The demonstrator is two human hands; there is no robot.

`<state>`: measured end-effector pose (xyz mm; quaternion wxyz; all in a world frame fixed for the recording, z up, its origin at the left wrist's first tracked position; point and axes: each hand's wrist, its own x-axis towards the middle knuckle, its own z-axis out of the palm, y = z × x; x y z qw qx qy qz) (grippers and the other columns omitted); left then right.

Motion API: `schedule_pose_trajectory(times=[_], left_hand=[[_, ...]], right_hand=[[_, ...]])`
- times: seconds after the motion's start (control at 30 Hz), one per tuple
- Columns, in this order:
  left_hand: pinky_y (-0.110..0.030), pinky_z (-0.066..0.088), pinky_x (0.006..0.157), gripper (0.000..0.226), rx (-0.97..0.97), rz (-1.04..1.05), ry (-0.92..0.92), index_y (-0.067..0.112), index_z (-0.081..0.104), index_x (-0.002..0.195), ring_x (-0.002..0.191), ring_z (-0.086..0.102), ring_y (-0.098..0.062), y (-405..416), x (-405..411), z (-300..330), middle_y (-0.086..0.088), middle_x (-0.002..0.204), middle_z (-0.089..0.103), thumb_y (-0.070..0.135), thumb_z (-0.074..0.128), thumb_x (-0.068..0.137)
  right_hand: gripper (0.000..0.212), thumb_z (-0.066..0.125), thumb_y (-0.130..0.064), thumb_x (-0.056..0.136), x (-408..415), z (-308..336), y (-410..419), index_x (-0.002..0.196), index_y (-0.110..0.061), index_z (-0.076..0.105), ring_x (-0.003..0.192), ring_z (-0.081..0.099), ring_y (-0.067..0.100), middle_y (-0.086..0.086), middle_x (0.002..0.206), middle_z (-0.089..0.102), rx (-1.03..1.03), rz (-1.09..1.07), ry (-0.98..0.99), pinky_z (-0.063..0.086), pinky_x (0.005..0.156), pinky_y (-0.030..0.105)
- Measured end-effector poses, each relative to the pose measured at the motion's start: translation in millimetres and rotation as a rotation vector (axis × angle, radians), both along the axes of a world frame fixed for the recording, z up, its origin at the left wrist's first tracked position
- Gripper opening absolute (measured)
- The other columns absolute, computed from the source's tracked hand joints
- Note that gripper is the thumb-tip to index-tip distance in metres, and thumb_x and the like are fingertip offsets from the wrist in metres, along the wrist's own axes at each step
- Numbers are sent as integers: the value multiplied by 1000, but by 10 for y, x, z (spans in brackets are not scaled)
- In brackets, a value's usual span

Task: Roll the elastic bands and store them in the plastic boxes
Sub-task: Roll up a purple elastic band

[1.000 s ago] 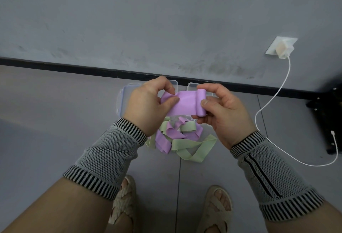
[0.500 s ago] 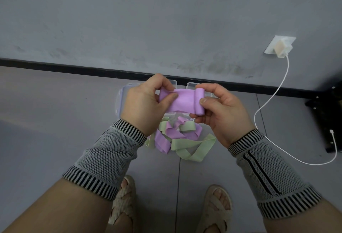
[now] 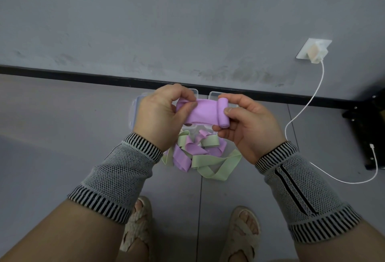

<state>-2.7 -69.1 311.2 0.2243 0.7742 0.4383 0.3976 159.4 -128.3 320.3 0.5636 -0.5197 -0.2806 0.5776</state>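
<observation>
Grey floor (image 3: 62,136) spreads below me to a grey wall with a black skirting strip (image 3: 83,75). Down there, beneath my hands, two clear plastic boxes (image 3: 135,109) sit side by side, largely hidden, with a loose tangle of green and purple elastic bands (image 3: 200,153) heaped in front of them. Held in the air above that heap is the soft, stretchy purple elastic band (image 3: 200,112), its flat length running crosswise from one hand to the other. At its right end the band is already wound into a small tight roll, whose axis points away from me. My right hand (image 3: 248,128) has its grip clamped on that roll, thumb on the near side and fingers behind. My left hand (image 3: 158,116) pinches the free flat end between thumb and fingers, keeping it taut. I judge the right hand must turn the roll leftward along the band, toward the left hand, so the unrolled stretch between them is what remains
</observation>
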Motion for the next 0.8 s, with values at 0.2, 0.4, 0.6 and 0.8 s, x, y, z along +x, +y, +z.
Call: schedule_pose_trajectory(times=[0.2, 0.4, 0.6, 0.8], left_hand=[[-13, 49, 70, 15, -159, -25, -165, 26, 65, 69, 83, 61, -3, -5, 5, 27, 10, 103, 60, 17, 75, 75], [-36, 51, 87, 15, -360, -81, -218, 22, 54, 69, 101, 62, -9, -17, 33, 36, 14, 100, 64, 19, 64, 80], [-36, 50, 86, 19, -379, -44, -84, 25, 47, 76, 94, 62, -13, 13, 0, 25, 9, 98, 67, 15, 53, 90], [-33, 49, 80, 22, -362, 67, -136, 28, 45, 75, 90, 63, -18, 49, -34, 69, 8, 95, 69, 15, 54, 90]], right_hand=[[25, 42, 5, 91, 1, -5, 9, 96, -11, 61, 45, 59, 17, 8, 60, 58, -42, -9, -19, 49, 44, 22], [30, 44, 7, 89, -5, -42, 15, 94, -17, 62, 47, 59, 17, 5, 57, 56, -3, 5, -164, 49, 46, 24], [35, 47, 5, 92, -3, -62, -13, 98, -27, 60, 55, 62, 13, -5, 54, 56, 134, 93, -390, 51, 56, 29], [34, 47, 3, 93, -51, -50, -22, 104, -28, 56, 60, 64, 11, -7, 59, 64, 213, 141, -442, 51, 60, 27]])
